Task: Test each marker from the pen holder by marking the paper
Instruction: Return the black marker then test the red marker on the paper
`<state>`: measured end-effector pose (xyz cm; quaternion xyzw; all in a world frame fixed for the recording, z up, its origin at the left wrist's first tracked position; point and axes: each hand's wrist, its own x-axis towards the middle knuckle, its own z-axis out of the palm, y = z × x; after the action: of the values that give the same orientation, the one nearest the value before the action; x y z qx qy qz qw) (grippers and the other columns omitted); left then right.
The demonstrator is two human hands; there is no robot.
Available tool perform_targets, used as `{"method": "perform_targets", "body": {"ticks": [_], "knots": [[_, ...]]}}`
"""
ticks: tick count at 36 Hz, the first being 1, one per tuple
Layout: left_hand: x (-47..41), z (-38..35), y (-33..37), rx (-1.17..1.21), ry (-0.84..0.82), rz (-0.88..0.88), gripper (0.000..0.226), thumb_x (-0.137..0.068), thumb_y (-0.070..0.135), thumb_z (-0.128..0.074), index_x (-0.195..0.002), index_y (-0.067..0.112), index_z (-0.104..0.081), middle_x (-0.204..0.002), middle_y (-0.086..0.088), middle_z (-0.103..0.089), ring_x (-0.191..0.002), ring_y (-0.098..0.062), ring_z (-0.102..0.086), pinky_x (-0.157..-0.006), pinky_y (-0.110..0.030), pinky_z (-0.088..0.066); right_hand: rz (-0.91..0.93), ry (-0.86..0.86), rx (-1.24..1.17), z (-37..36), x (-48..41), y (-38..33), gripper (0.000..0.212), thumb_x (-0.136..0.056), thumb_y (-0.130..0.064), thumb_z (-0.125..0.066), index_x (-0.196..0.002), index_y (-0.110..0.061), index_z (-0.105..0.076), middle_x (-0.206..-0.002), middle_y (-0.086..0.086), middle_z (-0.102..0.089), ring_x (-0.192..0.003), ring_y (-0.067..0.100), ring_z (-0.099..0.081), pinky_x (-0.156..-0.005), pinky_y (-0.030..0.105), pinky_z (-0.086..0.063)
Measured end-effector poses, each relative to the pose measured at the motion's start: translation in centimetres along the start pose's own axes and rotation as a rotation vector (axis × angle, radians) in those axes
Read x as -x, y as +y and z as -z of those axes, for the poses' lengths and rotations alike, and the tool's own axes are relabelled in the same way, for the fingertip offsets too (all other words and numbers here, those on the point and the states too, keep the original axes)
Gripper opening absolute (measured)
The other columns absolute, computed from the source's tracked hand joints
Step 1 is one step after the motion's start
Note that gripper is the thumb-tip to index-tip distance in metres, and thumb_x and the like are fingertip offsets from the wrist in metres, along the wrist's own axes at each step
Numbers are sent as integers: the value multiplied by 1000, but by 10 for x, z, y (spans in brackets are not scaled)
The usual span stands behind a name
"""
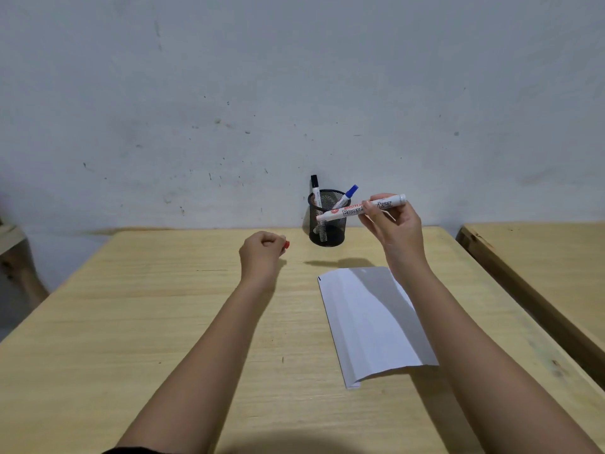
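Note:
My right hand (393, 227) holds a white board marker (347, 210) with red lettering, level in the air in front of the pen holder; its cap is off. My left hand (262, 250) is closed around the marker's red cap (286, 245), which peeks out by the fingers. The black mesh pen holder (327, 232) stands at the table's far edge with a black-capped marker (315, 188) and a blue-capped marker (347, 195) inside. A white folded paper (370, 326) lies on the table below my right forearm, with a small dark mark at its top left corner.
The wooden table (163, 322) meets a grey wall (294, 93) at the back. A second wooden table (540, 257) stands to the right, across a narrow gap. Part of a wooden piece shows at the far left.

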<state>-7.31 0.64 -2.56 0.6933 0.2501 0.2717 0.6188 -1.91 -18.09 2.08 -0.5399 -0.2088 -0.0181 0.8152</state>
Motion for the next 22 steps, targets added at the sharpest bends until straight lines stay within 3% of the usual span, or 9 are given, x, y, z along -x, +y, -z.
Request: {"method": "perform_targets", "body": {"ticks": [3, 6, 8, 13, 17, 20, 22], "knots": [[0, 0, -7, -243, -22, -136, 11, -87, 3, -54, -81, 2, -63, -80, -8, -63, -67, -15, -58, -46, -5, -40, -36, 15, 28, -1, 0, 7, 10, -88, -5, -61, -84, -13, -57, -73, -7, -67, -76, 7, -66, -75, 25, -58], [-7, 2, -15, -445, -105, -189, 11, -86, 4, -56, -86, -1, -66, -87, -15, -67, -79, -28, -64, -67, -26, -48, -70, 35, 62, 1, 1, 14, 7, -89, -9, -60, -86, -13, -54, -81, 0, -61, -73, 4, -65, -66, 21, -55], [-12, 3, -21, -536, -166, -209, 13, -85, 5, -57, -89, -1, -67, -90, -16, -68, -85, -29, -62, -74, -31, -48, -88, 62, 70, 2, 1, 17, 8, -91, -12, -58, -85, -13, -52, -80, 0, -58, -68, 3, -63, -61, 19, -54], [-19, 1, -29, -639, -258, -219, 17, -82, 8, -60, -97, 3, -66, -88, -9, -63, -83, -21, -55, -71, -24, -39, -159, 114, 36, 7, -2, 20, 11, -95, -17, -52, -87, -10, -48, -74, 6, -57, -51, 7, -60, -52, 17, -53], [-20, -2, -34, -658, -288, -215, 26, -83, 16, -63, -106, 3, -62, -93, -7, -58, -86, -19, -52, -74, -24, -37, -196, 106, -89, 7, -4, 20, 14, -96, -18, -49, -86, -14, -41, -77, 11, -67, -57, 18, -70, -62, 24, -60], [-13, -2, -33, -636, -176, -283, 37, -86, 25, -62, -116, 3, -57, -110, -8, -51, -99, -19, -50, -79, -22, -34, -174, 63, -118, 6, -2, 18, 19, -91, -9, -58, -87, -15, -41, -72, 4, -70, -63, 19, -70, -68, 25, -60], [-2, 0, -28, -571, -27, -353, 28, -89, 25, -58, -110, 7, -58, -110, -2, -51, -100, -15, -51, -79, -22, -35, -144, 45, -91, 5, -2, 18, 27, -85, 0, -64, -86, -17, -42, -79, 7, -66, -67, 17, -68, -68, 24, -57]]}}
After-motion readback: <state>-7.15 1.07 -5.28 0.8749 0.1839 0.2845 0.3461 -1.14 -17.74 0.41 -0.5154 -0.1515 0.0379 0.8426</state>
